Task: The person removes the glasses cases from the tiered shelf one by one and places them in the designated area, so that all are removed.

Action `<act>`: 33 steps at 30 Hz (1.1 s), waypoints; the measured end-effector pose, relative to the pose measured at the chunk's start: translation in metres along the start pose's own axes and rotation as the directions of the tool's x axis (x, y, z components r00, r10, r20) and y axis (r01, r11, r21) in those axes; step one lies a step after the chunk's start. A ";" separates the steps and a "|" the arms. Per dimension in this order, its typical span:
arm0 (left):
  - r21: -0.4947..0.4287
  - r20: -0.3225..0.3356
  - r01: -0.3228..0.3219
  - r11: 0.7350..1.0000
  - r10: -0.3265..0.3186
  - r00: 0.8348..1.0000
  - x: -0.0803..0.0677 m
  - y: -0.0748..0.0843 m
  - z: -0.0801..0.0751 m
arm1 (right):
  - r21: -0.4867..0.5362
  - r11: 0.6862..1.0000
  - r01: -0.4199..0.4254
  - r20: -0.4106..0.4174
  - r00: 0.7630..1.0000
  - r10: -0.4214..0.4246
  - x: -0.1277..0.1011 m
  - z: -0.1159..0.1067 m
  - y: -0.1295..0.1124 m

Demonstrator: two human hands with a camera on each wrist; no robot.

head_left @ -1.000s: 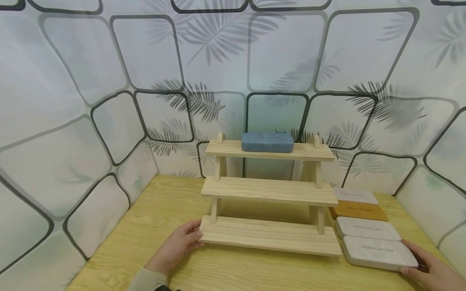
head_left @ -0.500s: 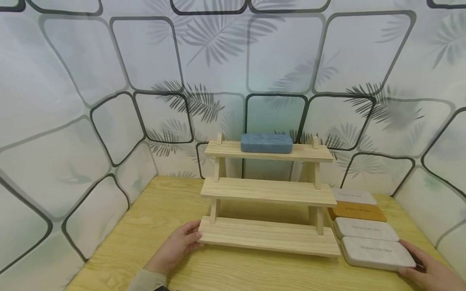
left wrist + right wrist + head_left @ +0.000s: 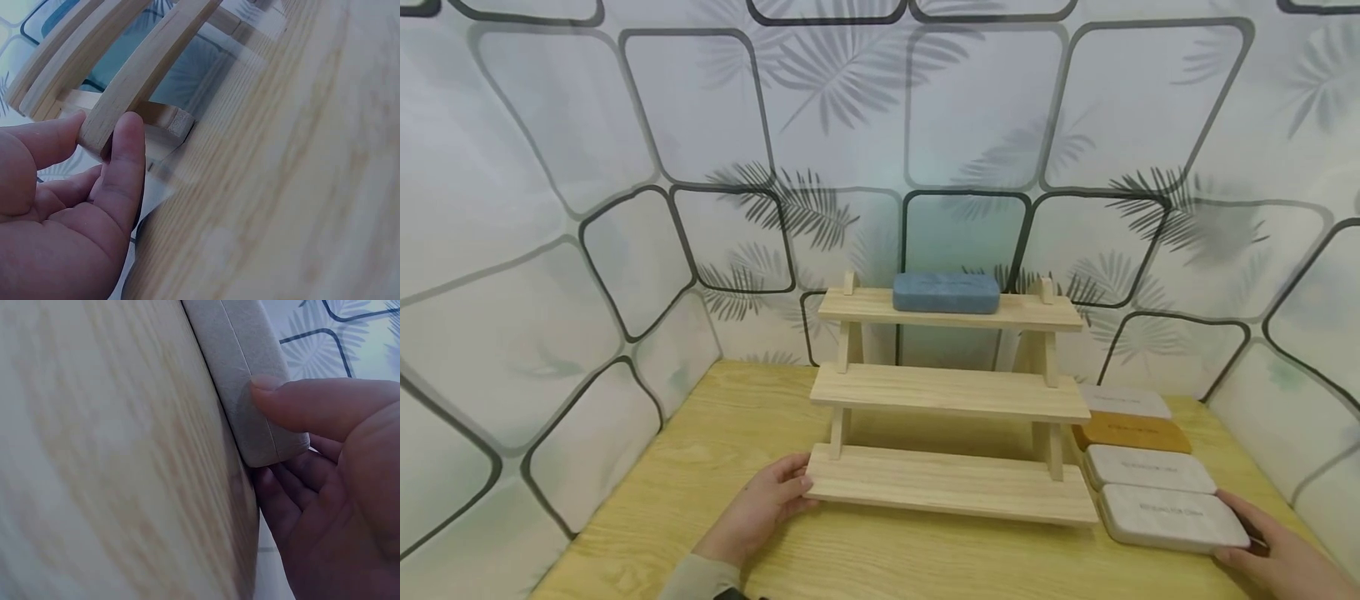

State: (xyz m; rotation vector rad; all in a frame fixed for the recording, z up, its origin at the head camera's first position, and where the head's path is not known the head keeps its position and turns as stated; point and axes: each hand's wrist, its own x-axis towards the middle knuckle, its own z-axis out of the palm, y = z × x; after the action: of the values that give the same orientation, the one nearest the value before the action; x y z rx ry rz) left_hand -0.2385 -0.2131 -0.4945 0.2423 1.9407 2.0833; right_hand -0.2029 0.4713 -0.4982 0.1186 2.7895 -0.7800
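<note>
A three-tier wooden display shelf point(image 3: 951, 392) stands on the table in the head view. My left hand point(image 3: 767, 506) grips the left end of its lowest board. In the left wrist view, thumb and finger pinch that board end point(image 3: 103, 128). To the right of the shelf, a white glasses case point(image 3: 1172, 515) with dark lettering lies nearest me in a row. My right hand point(image 3: 1277, 546) holds its right end. The right wrist view shows the thumb on the seamed side of the white glasses case point(image 3: 240, 381), with the other fingers round the end, partly hidden.
Behind the held case lie another white case point(image 3: 1150, 468), a mustard one point(image 3: 1135, 432) and a pale one point(image 3: 1127, 402). A blue case point(image 3: 946, 293) sits on the top tier. Patterned fabric walls point(image 3: 625, 250) enclose the wooden table point(image 3: 670, 483) at the back and sides.
</note>
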 end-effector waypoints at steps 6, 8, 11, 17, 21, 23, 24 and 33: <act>-0.012 0.008 -0.003 1.000 0.003 1.000 0.000 -0.001 -0.002 | -0.006 1.000 0.026 -0.001 1.000 -0.026 -0.002 -0.005 -0.003; -0.014 0.011 -0.005 1.000 0.005 1.000 0.000 -0.002 -0.002 | 0.027 0.999 0.026 -0.010 1.000 -0.026 -0.003 -0.007 -0.004; -0.016 0.012 -0.007 1.000 0.007 1.000 0.000 -0.003 -0.002 | 0.094 0.996 0.007 -0.021 1.000 -0.005 -0.004 -0.011 -0.008; -0.014 0.009 -0.011 1.000 0.011 1.000 0.000 -0.002 -0.002 | 0.136 0.991 0.015 -0.058 0.998 -0.008 -0.006 -0.022 -0.026; -0.018 0.012 -0.017 1.000 0.017 1.000 0.000 0.000 -0.002 | 0.107 0.991 0.082 -0.090 0.993 -0.072 -0.007 -0.028 -0.047; -0.020 0.012 -0.018 1.000 0.018 1.000 0.000 0.001 -0.001 | 0.101 0.987 0.125 -0.100 0.988 -0.115 -0.008 -0.031 -0.060; -0.020 0.011 -0.017 1.000 0.018 1.000 0.000 0.001 -0.001 | 0.099 0.984 0.149 -0.110 0.984 -0.138 -0.008 -0.032 -0.066; -0.018 0.015 -0.021 1.000 0.021 1.000 -0.001 0.000 -0.001 | 0.036 0.891 0.452 -0.282 0.860 -0.425 -0.002 -0.033 -0.116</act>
State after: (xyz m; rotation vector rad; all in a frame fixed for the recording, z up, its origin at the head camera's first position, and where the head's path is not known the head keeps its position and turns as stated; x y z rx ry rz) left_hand -0.2376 -0.2146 -0.4946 0.2754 1.9183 2.1043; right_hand -0.2245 0.3896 -0.4123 -0.4500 3.0757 -1.0807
